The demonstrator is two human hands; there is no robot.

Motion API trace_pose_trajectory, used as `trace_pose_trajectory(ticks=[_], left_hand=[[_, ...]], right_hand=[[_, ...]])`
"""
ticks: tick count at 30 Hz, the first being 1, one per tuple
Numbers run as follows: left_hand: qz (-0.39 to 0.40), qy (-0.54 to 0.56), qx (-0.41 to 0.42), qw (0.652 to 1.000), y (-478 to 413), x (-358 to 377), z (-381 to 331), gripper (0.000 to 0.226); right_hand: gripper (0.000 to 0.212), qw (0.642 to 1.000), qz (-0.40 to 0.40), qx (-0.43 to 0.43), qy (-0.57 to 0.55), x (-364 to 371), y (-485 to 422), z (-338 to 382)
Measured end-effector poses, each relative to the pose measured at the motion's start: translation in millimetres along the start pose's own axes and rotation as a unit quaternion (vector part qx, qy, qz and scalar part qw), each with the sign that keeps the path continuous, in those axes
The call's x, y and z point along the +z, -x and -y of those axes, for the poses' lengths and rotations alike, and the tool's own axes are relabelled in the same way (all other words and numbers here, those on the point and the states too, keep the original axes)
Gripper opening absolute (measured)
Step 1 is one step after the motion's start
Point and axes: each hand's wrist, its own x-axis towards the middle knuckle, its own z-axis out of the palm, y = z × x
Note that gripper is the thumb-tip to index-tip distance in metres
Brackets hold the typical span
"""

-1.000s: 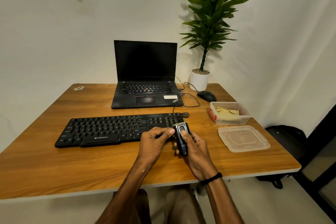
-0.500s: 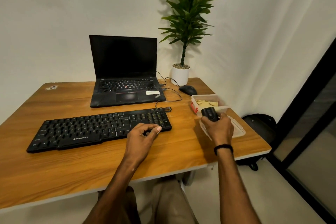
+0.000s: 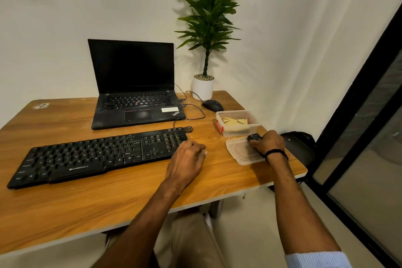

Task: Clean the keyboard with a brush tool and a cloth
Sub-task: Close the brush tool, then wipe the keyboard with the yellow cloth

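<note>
1. A laptop [image 3: 134, 98] stands open with a dark screen at the back of the table [image 3: 108, 202], behind the keyboard [image 3: 97, 154].
2. Right of the laptop, a plant [image 3: 208, 17] in a white pot [image 3: 203, 88] stands against the wall. A mouse [image 3: 212, 105] lies just in front of the pot, and thin cables loop between the laptop's right side and the keyboard's far right corner.
3. Near the table's right edge, a clear box [image 3: 253, 128] holds the tan cloth [image 3: 235, 121]. Its lid [image 3: 239, 153] lies flat just in front of it.
4. A dark bag [image 3: 298, 146] sits on the floor beyond that edge.
5. The keyboard lies slightly angled across the left and middle of the table.
6. The left hand [image 3: 187, 159] rests back-up on the table just beside the keyboard's right end, fingers loosely curled and holding nothing.
7. The right hand [image 3: 268, 142], a black band [image 3: 276, 153] on its wrist, grips the brush [image 3: 254, 137] over the lid's far end, close to the box. Only the brush's dark top shows past the fingers, and I cannot tell whether it touches the lid.
</note>
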Motion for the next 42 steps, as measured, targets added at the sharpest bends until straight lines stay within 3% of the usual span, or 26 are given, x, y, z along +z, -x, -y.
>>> trace_pose_trajectory(ticks=[3, 8, 12, 16, 21, 32, 36, 39, 42], left_hand=[[0.01, -0.02, 0.028, 0.999, -10.3, 10.5, -4.7, 0.028], [0.016, -0.039, 0.073, 0.996, -29.8, 28.9, -9.6, 0.031], [0.02, -0.054, 0.086, 0.995, -55.4, 43.0, -14.4, 0.052], [0.044, -0.076, 0.103, 0.991, -74.2, 57.8, -13.0, 0.067], [0.062, -0.106, 0.114, 0.986, -78.5, 66.4, -5.3, 0.069], [0.063, -0.101, 0.116, 0.986, -77.7, 69.3, -3.0, 0.064], [0.039, -0.075, 0.106, 0.991, -74.1, 63.8, -7.0, 0.059], [-0.02, -0.003, 0.082, 0.996, -70.3, 53.0, -12.8, 0.05], [-0.071, 0.118, 0.02, 0.99, -62.7, 44.1, -18.4, 0.042]], right_hand=[[0.054, 1.0, 0.005, -0.001, 0.016, -6.1, -5.1, 1.6], [0.031, 0.995, -0.079, -0.044, -0.046, -33.4, -28.7, 30.5], [0.024, 0.991, -0.013, -0.128, -0.046, -27.8, -55.6, 68.5], [0.032, 0.976, 0.077, -0.177, 0.098, 6.8, -83.1, 87.4], [0.04, 0.954, 0.08, -0.18, 0.225, 36.4, -109.1, 86.9], [0.04, 0.93, 0.112, -0.186, 0.296, 34.7, -110.1, 84.0], [0.029, 0.948, 0.013, -0.222, 0.226, 9.7, -94.8, 82.9], [0.021, 0.963, -0.068, -0.254, 0.061, -7.8, -74.1, 88.8], [0.013, 0.933, -0.04, -0.343, -0.104, -17.6, -45.7, 97.8]])
